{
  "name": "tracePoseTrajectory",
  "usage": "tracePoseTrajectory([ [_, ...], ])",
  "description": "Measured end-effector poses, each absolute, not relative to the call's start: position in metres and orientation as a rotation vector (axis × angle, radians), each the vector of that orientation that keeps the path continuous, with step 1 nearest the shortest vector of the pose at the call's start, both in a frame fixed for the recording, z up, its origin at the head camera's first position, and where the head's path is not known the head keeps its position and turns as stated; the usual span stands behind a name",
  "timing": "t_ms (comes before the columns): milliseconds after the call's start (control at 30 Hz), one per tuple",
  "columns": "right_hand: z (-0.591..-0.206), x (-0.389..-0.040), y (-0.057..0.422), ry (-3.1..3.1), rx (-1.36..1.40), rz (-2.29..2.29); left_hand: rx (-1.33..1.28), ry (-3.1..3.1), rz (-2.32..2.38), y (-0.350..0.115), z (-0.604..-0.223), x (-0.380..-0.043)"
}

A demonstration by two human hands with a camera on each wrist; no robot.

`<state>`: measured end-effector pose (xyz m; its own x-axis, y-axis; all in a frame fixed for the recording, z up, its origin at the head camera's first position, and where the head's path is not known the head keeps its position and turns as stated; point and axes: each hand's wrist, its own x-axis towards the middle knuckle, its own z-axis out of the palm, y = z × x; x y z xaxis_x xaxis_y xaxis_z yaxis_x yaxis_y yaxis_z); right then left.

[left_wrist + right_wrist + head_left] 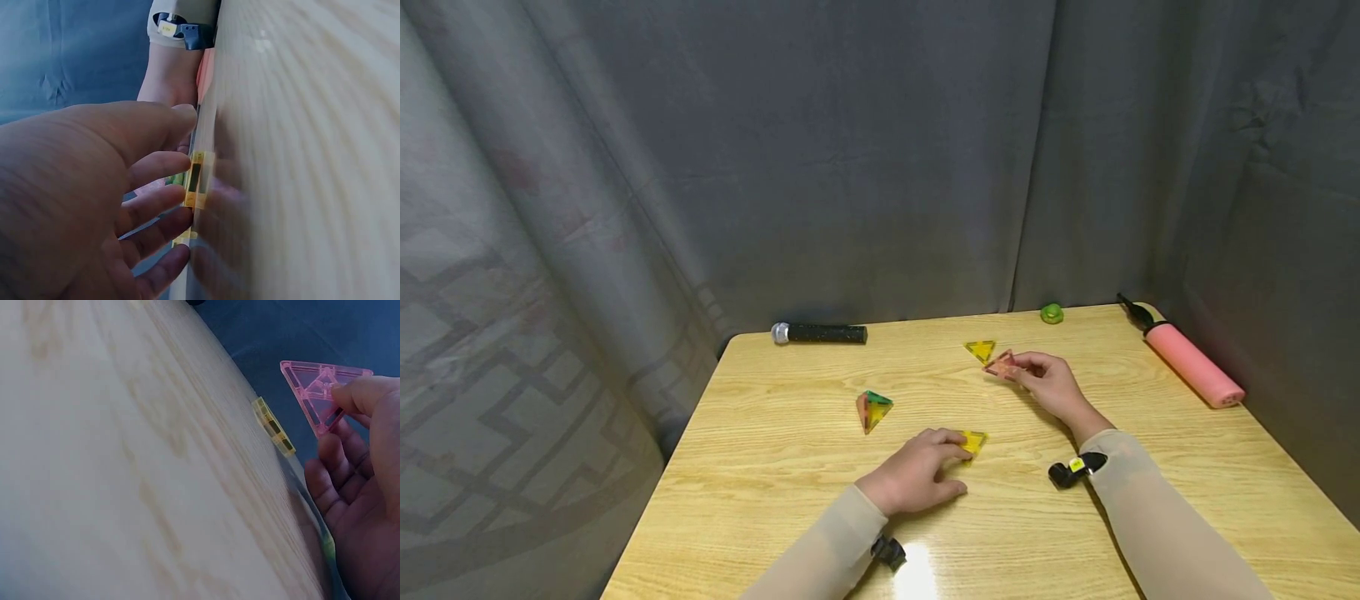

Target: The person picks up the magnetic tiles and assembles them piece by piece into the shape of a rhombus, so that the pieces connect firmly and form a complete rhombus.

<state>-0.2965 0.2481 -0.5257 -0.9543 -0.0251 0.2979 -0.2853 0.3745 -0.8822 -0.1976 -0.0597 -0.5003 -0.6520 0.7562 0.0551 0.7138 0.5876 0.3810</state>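
Observation:
Between thumb and fingers my right hand (1054,387) pinches a pink translucent triangular magnetic tile (1001,365), lifted off the table as the right wrist view shows. Just behind it a yellow triangular tile (980,350) lies flat. My left hand (919,473) rests low over the table, its fingertips touching another yellow triangular tile (975,442) and partly covering it. In the left wrist view its fingers are loosely bent, with the thumb apart from that tile. Left of centre stands a small joined piece of pink, green and yellow triangular tiles (877,412).
A black microphone (826,334) with a silver head lies at the back left of the wooden table (760,492). A small green object (1052,313) sits at the back right. Along the right edge lies a pink hand pump (1195,364). Grey curtains (850,167) hang behind.

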Motion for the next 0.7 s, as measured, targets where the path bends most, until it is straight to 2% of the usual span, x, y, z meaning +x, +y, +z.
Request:
tracePoseTrajectory([
  [700, -0.5182, -0.294, 0.2409, -2.46, 0.29, 1.581, 1.171, 2.637, 0.784, -0.0689, -0.5077, -0.2043],
])
